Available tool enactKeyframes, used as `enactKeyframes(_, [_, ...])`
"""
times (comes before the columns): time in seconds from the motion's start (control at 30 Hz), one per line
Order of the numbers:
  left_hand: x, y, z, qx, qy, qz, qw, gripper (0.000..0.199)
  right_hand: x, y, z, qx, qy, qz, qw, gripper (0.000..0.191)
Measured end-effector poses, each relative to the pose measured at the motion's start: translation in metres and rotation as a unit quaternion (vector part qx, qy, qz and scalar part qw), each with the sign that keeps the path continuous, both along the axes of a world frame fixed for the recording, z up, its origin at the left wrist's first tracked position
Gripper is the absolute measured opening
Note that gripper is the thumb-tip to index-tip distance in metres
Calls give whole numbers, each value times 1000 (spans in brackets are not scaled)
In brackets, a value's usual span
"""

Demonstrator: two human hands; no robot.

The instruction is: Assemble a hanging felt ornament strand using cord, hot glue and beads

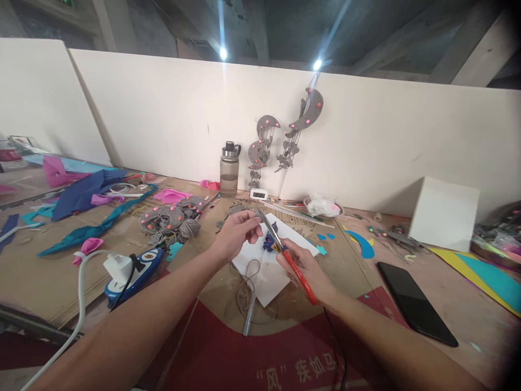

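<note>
My right hand (303, 263) grips red-handled scissors (299, 276), whose long metal blades point up and left. Close to the blade tips, my left hand (240, 234) is closed in a pinch; what it holds is too small to make out. Below the blades, a small dark blue piece (267, 242) with a bit of yellow lies over a white sheet (264, 282). Loose brown cord (243, 296) lies coiled at the sheet's left corner, with a clear thin stick (249, 315) across it.
Left are a power strip (152, 263), grey felt pieces with pink dots (163, 220) and coloured cloth (87, 198). A water bottle (229, 174) stands by the white partition (163, 108), where grey moon-shaped hangings (313, 111) hang. A black phone (415, 304) lies right.
</note>
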State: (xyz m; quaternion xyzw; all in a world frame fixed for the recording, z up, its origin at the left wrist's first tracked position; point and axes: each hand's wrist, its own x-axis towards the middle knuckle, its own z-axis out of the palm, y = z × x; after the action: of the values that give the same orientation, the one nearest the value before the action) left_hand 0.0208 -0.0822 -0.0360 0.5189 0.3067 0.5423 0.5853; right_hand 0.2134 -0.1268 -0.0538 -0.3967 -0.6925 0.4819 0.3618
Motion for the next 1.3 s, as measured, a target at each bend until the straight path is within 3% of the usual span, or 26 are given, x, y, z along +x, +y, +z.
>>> enactKeyframes(0.13, [0, -1, 0, -3, -6, -1, 1000, 24, 0, 1, -1, -13, 10, 12, 1000, 21])
enactKeyframes(0.53, [-1, -1, 1, -8, -6, -3, 1000, 25, 0, 2, -3, 13, -9, -25, 1000, 32])
enactKeyframes(0.8, [-4, 1, 7, -40, 21, 6, 999, 24, 3, 4, -8, 14, -36, -20, 999, 24])
enactKeyframes(1.03, [-7, 7, 4, -25, 21, 55, 998, 22, 1, 3, -8, 28, -49, -24, 998, 23])
enactKeyframes(1.3, [-5, 4, 4, -9, 6, 88, 996, 22, 0, 1, 2, 121, -86, -58, 987, 25])
